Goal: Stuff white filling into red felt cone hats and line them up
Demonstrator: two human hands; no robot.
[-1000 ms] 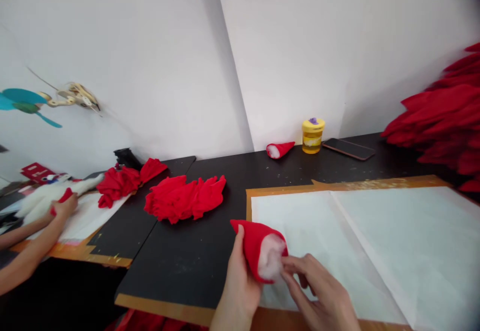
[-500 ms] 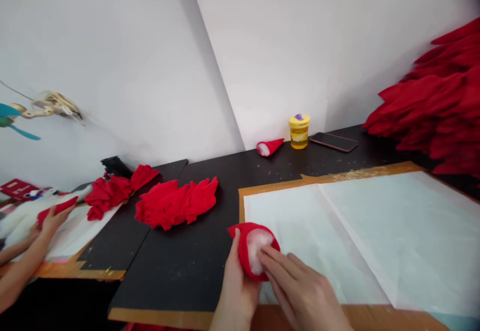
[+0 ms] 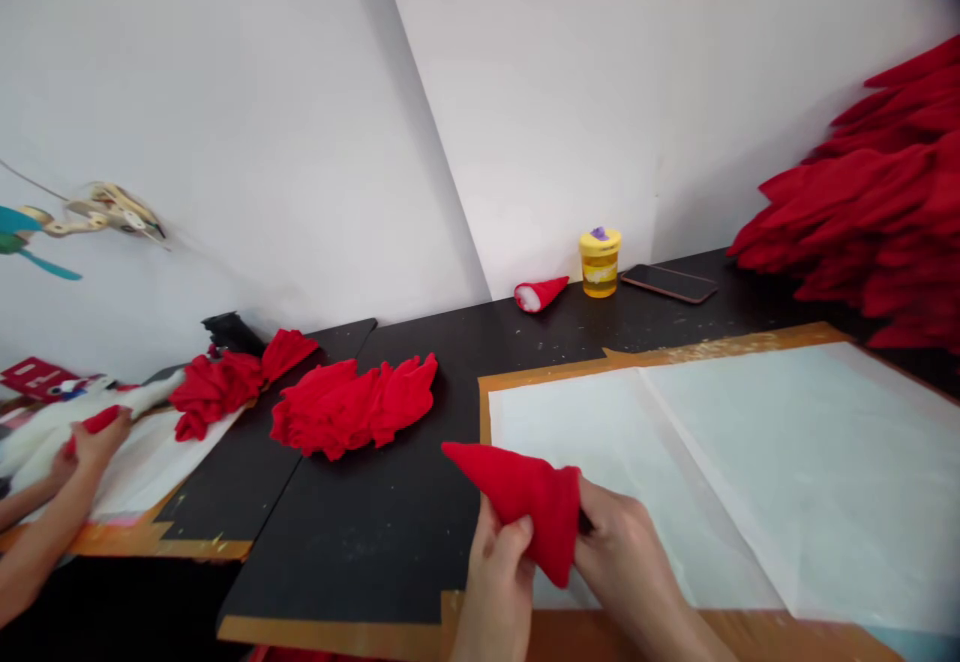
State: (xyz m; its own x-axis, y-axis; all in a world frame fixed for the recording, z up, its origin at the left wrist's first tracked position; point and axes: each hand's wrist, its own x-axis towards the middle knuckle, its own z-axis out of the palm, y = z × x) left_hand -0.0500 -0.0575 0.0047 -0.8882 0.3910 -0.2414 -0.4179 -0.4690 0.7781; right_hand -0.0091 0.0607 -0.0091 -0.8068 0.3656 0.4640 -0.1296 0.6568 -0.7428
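A red felt cone hat is held over the near left edge of the white sheet, its tip pointing left and its open end to the right. My left hand is closed around the cone's underside, thumb pressed on the cloth. At the open end is my right hand, its fingers hidden inside the rim, so what they grip there cannot be made out. The stuffing within the cone is out of sight from this angle.
White sheets are taped to the black table. Red cloth pieces lie left. Behind stand a stuffed red cone, a yellow-lidded tub, a phone and a tall red pile. A co-worker's hands hold red cloth.
The cone has turned from showing its white-stuffed opening to lying sideways, opening rightward. My right hand's fingers have gone into the opening. The co-worker's red piece has shifted slightly.
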